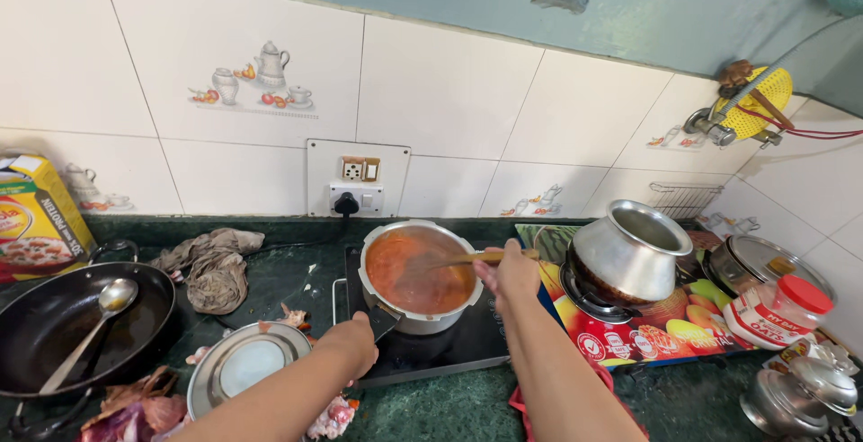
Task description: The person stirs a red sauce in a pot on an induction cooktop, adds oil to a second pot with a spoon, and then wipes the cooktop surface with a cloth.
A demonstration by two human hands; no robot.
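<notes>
My left hand [352, 341] grips the black handle [383, 320] of the pressure cooker [419, 273]; my right hand [509, 273] pinches a wooden spoon [449, 261] in orange gravy [409, 282].

The dark green stone counter [449, 410] holds a black cooktop [449, 348] in the middle, a black pan [54, 321] at nine o'clock, and a crumpled cloth [211, 267] at ten o'clock.

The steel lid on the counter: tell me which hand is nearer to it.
Left. The left hand grips the pot handle just right of the steel lid. The right hand holds a wooden spoon at the pot, farther right.
</notes>
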